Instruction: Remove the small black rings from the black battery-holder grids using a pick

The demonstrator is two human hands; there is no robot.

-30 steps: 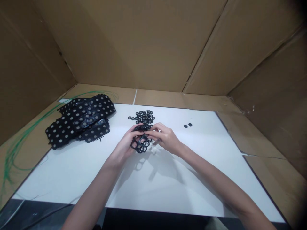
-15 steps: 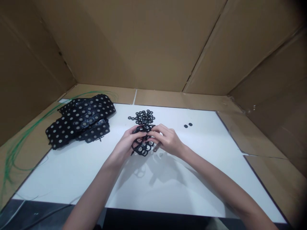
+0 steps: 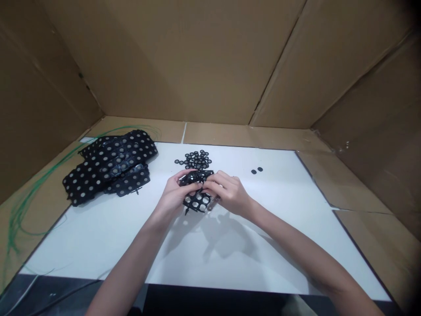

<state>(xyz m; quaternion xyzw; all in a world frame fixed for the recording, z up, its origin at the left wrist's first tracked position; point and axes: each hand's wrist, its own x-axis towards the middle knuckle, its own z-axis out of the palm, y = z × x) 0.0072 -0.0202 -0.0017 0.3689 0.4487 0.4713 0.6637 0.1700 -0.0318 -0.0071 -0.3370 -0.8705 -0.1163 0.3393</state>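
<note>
A black perforated sheet (image 3: 194, 204) with large round holes is held just above the white table, in front of a heap of small black rings. On its left side, my left hand (image 3: 173, 192) is closed, the thumb lying across the front and the fingers behind. My right hand (image 3: 232, 189) pinches the sheet near its middle, close to my left thumb. From under my right hand sticks out the end of a short, flat greyish strip (image 3: 213, 204), perhaps a tool; its kind is unclear. My fingers hide part of the sheet.
The black rings (image 3: 198, 159) lie just beyond my hands. Two black discs (image 3: 253, 172) rest farther right. At left lies a pile of black sheets with pale dots (image 3: 108, 169), and green strands (image 3: 36, 188) trail beside it. Cardboard walls (image 3: 180, 61) enclose the table (image 3: 279, 245).
The perforated sheet has turned in my hands, and its lower part now hangs flatter with the rows of holes facing me. Both hands stay in nearly the same place.
</note>
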